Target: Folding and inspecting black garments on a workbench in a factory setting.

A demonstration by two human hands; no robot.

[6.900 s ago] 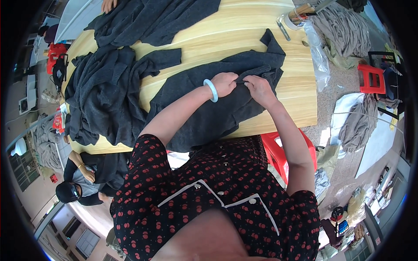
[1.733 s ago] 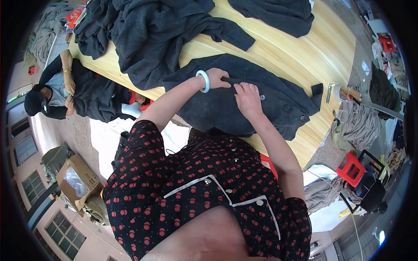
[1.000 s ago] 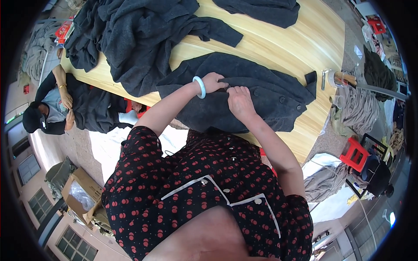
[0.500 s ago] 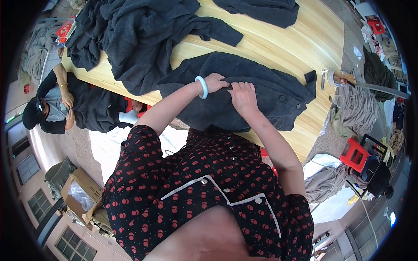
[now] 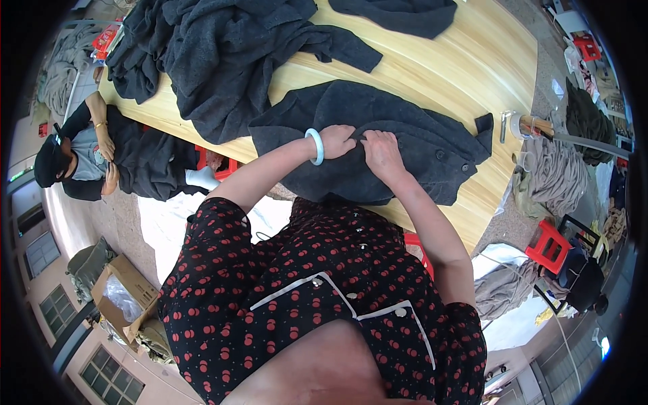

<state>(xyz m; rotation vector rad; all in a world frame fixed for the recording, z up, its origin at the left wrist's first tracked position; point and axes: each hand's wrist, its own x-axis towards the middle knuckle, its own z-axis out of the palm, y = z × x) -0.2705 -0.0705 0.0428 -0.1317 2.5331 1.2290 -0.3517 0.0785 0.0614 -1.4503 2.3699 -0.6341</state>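
Note:
A dark grey buttoned coat lies across the near part of the table, its front edge running between my hands. My left hand, with a pale bangle on its wrist, has its fingers closed on that edge near the coat's middle. Just to its right, my right hand pinches the same edge, fingertips bent down against the cloth. A narrow gap separates the two hands. Two dark buttons show on the coat toward its right end. What lies under my fingertips is hidden.
A heap of dark garments covers the wooden table's far left; another dark garment lies at the back. A container with wooden-handled tools sits at the right edge. A person handles dark cloth at left. Red stools stand nearby.
My hands have shifted slightly on the coat's edge, and my left fingers are more bent. The whole view has moved a little; the coat lies in nearly the same place.

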